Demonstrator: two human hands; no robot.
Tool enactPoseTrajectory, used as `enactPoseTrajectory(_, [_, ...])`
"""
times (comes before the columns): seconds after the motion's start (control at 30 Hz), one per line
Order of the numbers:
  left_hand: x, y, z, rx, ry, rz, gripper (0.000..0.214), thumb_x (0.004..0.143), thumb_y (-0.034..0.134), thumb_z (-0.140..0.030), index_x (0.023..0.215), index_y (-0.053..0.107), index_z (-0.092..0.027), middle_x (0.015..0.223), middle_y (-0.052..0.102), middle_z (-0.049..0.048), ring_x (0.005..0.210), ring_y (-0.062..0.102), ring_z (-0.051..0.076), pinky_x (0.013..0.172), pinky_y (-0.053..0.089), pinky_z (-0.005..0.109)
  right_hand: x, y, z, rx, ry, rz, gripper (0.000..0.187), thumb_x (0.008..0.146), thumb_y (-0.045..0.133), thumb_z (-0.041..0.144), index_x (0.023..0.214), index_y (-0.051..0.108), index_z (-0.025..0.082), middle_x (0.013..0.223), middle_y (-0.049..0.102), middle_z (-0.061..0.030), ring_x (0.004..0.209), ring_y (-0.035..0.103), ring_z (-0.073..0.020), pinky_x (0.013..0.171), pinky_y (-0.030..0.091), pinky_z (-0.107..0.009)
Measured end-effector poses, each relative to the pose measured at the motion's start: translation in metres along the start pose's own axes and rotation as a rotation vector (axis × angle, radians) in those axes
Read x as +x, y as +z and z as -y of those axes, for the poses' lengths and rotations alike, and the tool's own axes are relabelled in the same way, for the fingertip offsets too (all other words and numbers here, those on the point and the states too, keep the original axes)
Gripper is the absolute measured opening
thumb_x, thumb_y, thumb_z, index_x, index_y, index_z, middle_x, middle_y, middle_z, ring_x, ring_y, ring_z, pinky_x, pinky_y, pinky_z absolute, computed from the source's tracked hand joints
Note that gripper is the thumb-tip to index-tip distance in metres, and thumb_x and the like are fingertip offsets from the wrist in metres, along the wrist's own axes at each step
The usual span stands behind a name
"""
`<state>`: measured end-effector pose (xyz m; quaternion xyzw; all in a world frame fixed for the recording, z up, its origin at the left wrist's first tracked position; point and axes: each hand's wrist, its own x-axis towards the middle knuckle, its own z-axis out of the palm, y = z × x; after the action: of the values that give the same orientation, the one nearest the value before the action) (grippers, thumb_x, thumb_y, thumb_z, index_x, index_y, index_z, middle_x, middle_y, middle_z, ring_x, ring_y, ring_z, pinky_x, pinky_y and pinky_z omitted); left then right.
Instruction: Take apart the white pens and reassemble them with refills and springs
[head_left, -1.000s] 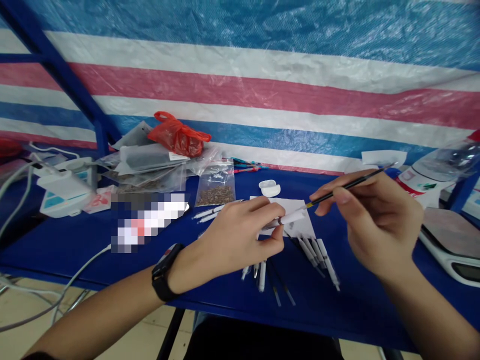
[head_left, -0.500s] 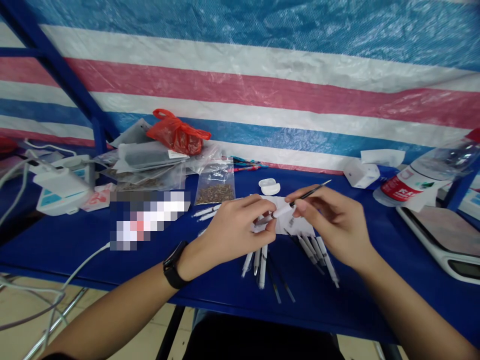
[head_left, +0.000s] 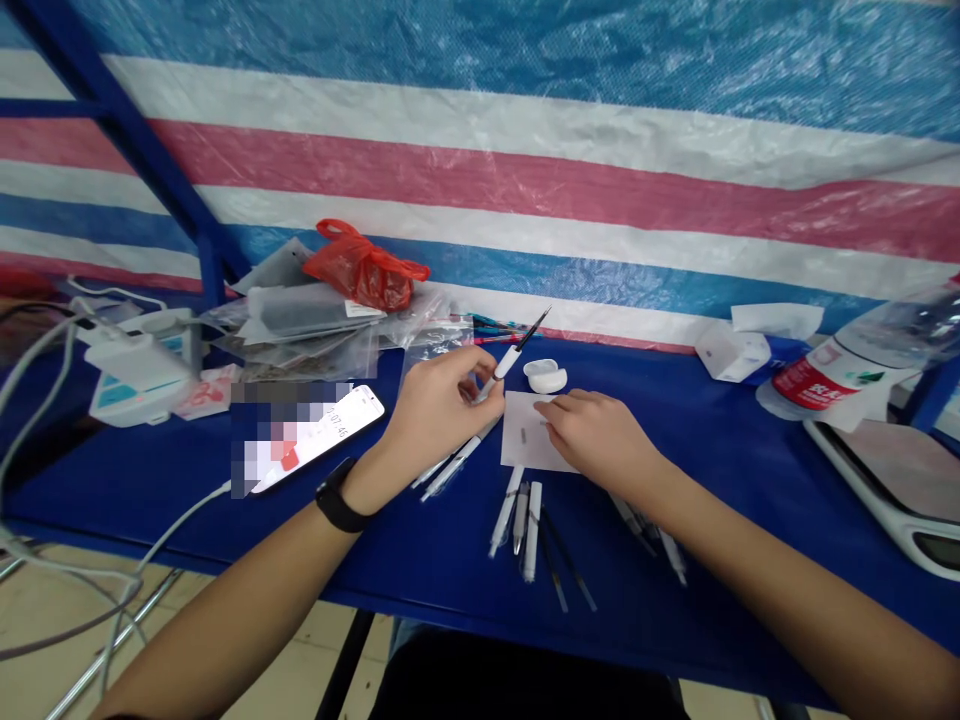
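Observation:
My left hand [head_left: 446, 405] grips a white pen barrel [head_left: 508, 363], tilted up to the right. A dark refill [head_left: 538, 324] sticks out of its upper end. On a sheet of white paper [head_left: 512, 455], the fingertips of my right hand [head_left: 600, 428] are pressed together; whatever they pinch is too small to make out. Beside them on the sheet lies a small grey piece [head_left: 523, 436], perhaps a spring. Nearer me are several pens [head_left: 532, 535] and thin dark refills [head_left: 556, 570]. More pens [head_left: 454, 470] lie below my left hand, and others [head_left: 673, 558] are partly hidden under my right forearm.
An open white earbud case [head_left: 546, 377] sits behind the paper. To the left are a phone [head_left: 345, 425] on a cable and a white charger [head_left: 131, 360]. Plastic bags [head_left: 300, 310] and a red bag [head_left: 367, 270] lie behind. A bottle [head_left: 825, 375] and scale [head_left: 892, 465] stand right.
My right hand has left the refill and dropped onto the paper. My left hand has shifted left and turned the pen upward, with the refill now standing out of the barrel.

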<state>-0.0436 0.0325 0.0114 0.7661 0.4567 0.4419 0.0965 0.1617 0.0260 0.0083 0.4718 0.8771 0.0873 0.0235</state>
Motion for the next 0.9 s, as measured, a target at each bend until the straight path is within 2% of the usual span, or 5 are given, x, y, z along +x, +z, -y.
enactPoseTrajectory(0.2, [-0.008, 0.007, -0.004, 0.0, 0.09, 0.102, 0.004, 0.081, 0.059, -0.018, 0.083, 0.062, -0.019, 0.072, 0.066, -0.0034, 0.057, 0.059, 0.009, 0.058, 0.047, 0.019, 0.0, 0.006, 0.006, -0.057, -0.045, -0.04, 0.025, 0.085, 0.059, -0.003, 0.099, 0.075, 0.011, 0.083, 0.077, -0.0137, 0.083, 0.071, -0.0266, 0.068, 0.049, -0.032])
enactPoseTrajectory(0.33, [-0.018, 0.016, -0.007, 0.096, 0.158, 0.152, 0.008, 0.082, 0.057, -0.016, 0.086, 0.063, -0.02, 0.073, 0.065, -0.0029, 0.059, 0.06, 0.01, 0.059, 0.047, 0.021, -0.002, 0.01, -0.001, 0.032, 0.002, -0.179, 0.024, 0.082, 0.058, -0.003, 0.086, 0.075, 0.013, 0.084, 0.076, -0.0132, 0.082, 0.071, -0.0256, 0.067, 0.051, -0.031])
enactPoseTrajectory(0.47, [-0.027, 0.024, -0.013, 0.166, 0.283, 0.124, 0.016, 0.084, 0.053, -0.013, 0.094, 0.064, -0.019, 0.075, 0.067, -0.0015, 0.059, 0.061, 0.012, 0.058, 0.047, 0.022, -0.015, 0.007, -0.023, 0.616, 0.189, -0.424, 0.02, 0.074, 0.063, 0.005, 0.083, 0.076, 0.017, 0.089, 0.077, -0.0076, 0.077, 0.072, -0.0211, 0.069, 0.056, -0.03])
enactPoseTrajectory(0.63, [-0.033, 0.027, -0.022, 0.067, 0.352, 0.074, 0.019, 0.085, 0.052, -0.012, 0.098, 0.063, -0.019, 0.081, 0.071, -0.0006, 0.059, 0.064, 0.011, 0.057, 0.048, 0.021, -0.036, -0.009, -0.045, 1.535, 0.366, -0.695, 0.011, 0.065, 0.083, 0.026, 0.072, 0.075, 0.022, 0.066, 0.072, 0.0017, 0.059, 0.068, -0.014, 0.058, 0.057, -0.026])
enactPoseTrajectory(0.9, [-0.033, 0.025, -0.023, 0.048, 0.354, 0.059, 0.016, 0.085, 0.053, -0.013, 0.097, 0.063, -0.019, 0.082, 0.073, 0.0006, 0.06, 0.065, 0.011, 0.056, 0.049, 0.021, -0.051, -0.028, -0.041, 1.551, 0.242, -0.766, 0.02, 0.07, 0.09, 0.039, 0.075, 0.077, 0.024, 0.072, 0.077, 0.0, 0.062, 0.074, -0.0152, 0.056, 0.062, -0.025])
